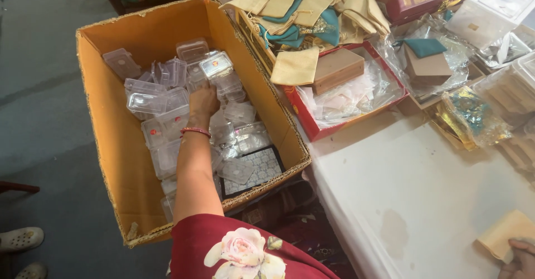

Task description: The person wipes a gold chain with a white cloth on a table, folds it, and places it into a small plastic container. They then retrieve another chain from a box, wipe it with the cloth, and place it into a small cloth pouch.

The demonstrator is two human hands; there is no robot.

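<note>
My left hand (pixel 202 103) reaches down into a large cardboard box (pixel 106 128) standing on the floor. It rests among several small clear plastic cases (pixel 146 98). Its fingers curl down into the pile and are hidden, so I cannot tell whether they hold one. A clear case with a silver insert (pixel 216 64) lies just beyond the fingers. A red bracelet (pixel 195 131) circles that wrist. At the bottom right, my right hand (pixel 519 259) grips the corner of a flat beige pouch (pixel 503 236) lying on the white table (pixel 412 195).
A dark patterned flat box (pixel 253 170) lies in the carton's near corner. On the table stand a red tray (pixel 312 124) with a brown wooden box (pixel 336 70), a heap of beige and teal pouches (pixel 312 9), and clear lidded boxes (pixel 490 9). White shoes (pixel 21 238) stand on the grey floor.
</note>
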